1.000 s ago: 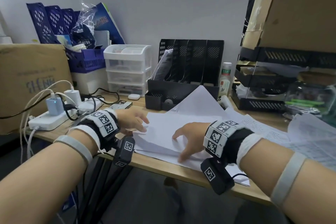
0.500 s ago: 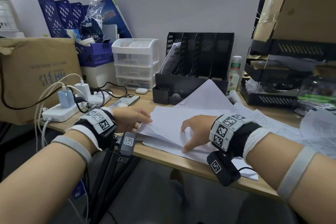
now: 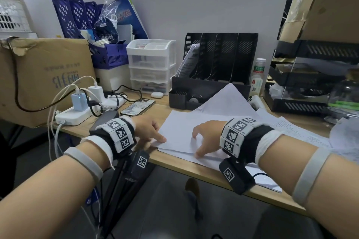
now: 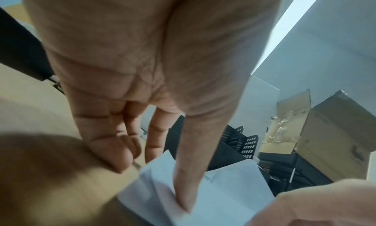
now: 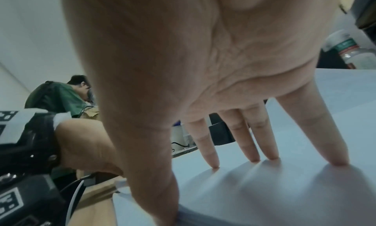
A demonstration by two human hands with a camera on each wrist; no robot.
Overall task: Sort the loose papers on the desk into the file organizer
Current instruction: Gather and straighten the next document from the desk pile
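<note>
From the head camera, both forearms reach over the near edge of the desk [image 3: 174, 163] onto a stack of white papers [image 3: 184, 128] lying just in front of the black file organizer [image 3: 219, 64]. The left hand [image 3: 149, 130] lies at the stack's left corner, thumb laid on top. The right hand [image 3: 206, 137] is arched over the sheets, fingers spread and tips down.

The left wrist camera shows the left hand [image 4: 142, 68] with its straight thumb pressing the papers' [image 4: 223, 194] corner; the other fingers lie slightly bent on the bare desk [image 4: 50, 173] beside it, gripping nothing.

The right wrist camera shows the right hand [image 5: 193, 60] splayed, four fingertips [image 5: 255, 158] and thumb planted on the papers [image 5: 284, 189], holding nothing.
</note>
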